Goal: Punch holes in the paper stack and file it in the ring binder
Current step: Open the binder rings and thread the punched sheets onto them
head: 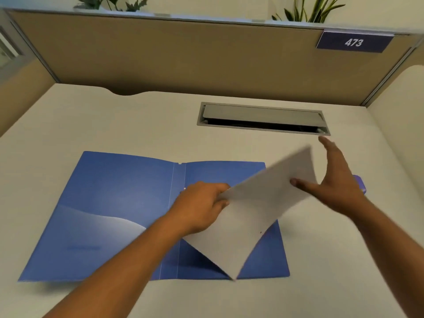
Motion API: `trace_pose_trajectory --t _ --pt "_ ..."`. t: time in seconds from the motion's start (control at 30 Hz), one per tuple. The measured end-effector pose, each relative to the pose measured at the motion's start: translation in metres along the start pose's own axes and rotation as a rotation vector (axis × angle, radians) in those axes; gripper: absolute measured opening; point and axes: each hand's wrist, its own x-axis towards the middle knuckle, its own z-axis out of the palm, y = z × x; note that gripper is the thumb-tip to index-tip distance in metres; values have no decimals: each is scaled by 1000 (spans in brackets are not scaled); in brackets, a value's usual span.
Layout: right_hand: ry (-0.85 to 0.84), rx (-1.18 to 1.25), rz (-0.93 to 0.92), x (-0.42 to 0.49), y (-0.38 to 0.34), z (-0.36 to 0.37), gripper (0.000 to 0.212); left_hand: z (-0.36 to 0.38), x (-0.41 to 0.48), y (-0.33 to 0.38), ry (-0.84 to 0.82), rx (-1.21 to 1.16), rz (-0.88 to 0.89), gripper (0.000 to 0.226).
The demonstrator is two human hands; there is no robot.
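A blue binder (110, 203) lies open and flat on the desk in front of me. Above its right half hangs the white paper stack (252, 214), tilted with one corner pointing down toward the binder's front edge. My left hand (202, 207) grips the stack's left edge between thumb and fingers. My right hand (332, 180) is at the stack's right edge with straight, spread fingers, its thumb lying on the top sheet. A purple object (360, 183), perhaps the hole punch, peeks out behind my right hand, mostly hidden.
A grey cable tray slot (263, 119) is set into the white desk (114, 120) behind the binder. A tan partition (183, 56) with a "473" sign (354, 42) closes off the back.
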Motion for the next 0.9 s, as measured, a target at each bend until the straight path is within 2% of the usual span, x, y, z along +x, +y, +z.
trace_pose_trajectory --t 0.07,0.13,0.17,0.23,0.3,0.33,0.37,0.4,0.43,0.5,0.53,0.6,0.67,0.77,0.9 --pt "-191 179 -93 10 -14 -29 90 -22 -5 7 12 108 91 19" --pt "-345 298 -161 10 -24 -44 53 -38 -7 13 50 122 143 22" --pt "-360 335 -176 8 -25 -46 40 -44 -7 14 74 123 158 24" --pt "-321 421 -183 6 -27 -41 34 -55 -8 12 151 131 175 23" --pt "-223 558 -132 3 -22 -32 21 -63 -8 1 327 27 159 36" --pt "-171 622 -99 0 -18 -27 25 -65 -8 -7 475 -63 159 47" --pt "-122 673 -74 -2 -12 -21 40 -66 -6 -16 624 -158 154 56" --pt "-76 725 -35 -6 -10 -15 54 -65 -5 -24 727 -269 128 65" --pt "-41 788 -6 -9 -6 -9 62 -63 -4 -31 754 -420 92 73" --pt "-8 892 34 -17 -6 2 69 -56 1 -36 601 -837 14 77" --pt "10 921 50 -20 -9 6 72 -49 4 -36 495 -969 6 72" --pt "51 926 65 -26 -9 12 72 -35 7 -35 441 -985 38 48" --pt "67 886 76 -31 -8 14 62 -24 5 -34 531 -970 42 31" --pt "71 835 68 -37 -5 16 46 -8 1 -37 564 -959 15 23" --pt "45 738 77 -46 0 28 38 11 -1 -37 527 -898 -35 29"
